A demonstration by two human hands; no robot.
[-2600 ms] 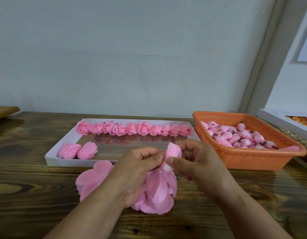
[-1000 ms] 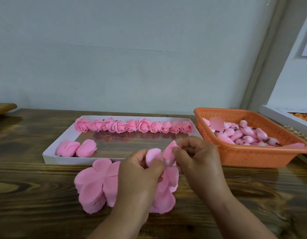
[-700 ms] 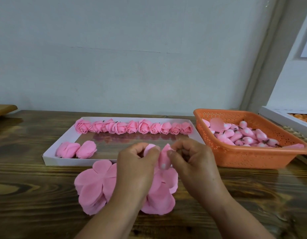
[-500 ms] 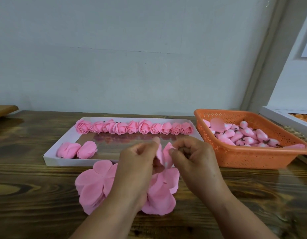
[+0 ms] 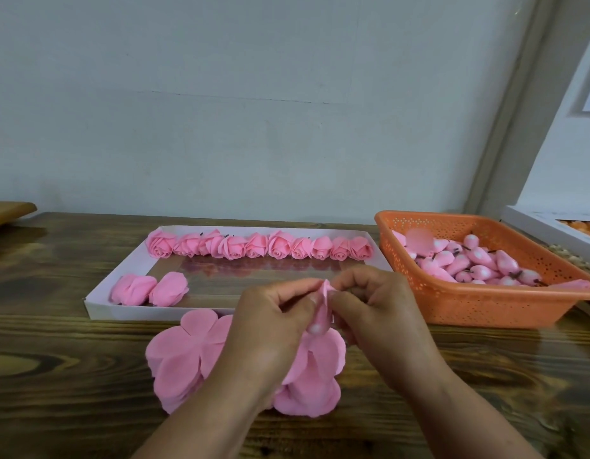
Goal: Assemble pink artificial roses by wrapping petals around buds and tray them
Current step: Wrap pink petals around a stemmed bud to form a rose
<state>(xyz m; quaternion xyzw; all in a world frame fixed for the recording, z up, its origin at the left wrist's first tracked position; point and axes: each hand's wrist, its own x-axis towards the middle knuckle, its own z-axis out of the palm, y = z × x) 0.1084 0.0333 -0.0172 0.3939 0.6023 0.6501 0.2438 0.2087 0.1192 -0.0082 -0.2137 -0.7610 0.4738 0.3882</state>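
tray (image 5: 98, 304): ten roses (image 5: 258, 245) along its far wall, two (image 5: 149, 289) near | both hands' fingers (image 5: 303, 289) pinch petal round bud (image 5: 320, 318) before tray | basket of buds (image 5: 479, 260) remains

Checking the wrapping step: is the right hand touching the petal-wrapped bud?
Touching. In the head view, the right hand pinches the bud against the left hand fingertips.

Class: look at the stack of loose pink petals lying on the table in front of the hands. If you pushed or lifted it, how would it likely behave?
The petal stack looks like thin fanned sheets, so a push would probably slide layers apart. Lifted, they would likely flop: the petal pinched by the left hand and right hand bends easily. Probably very light.
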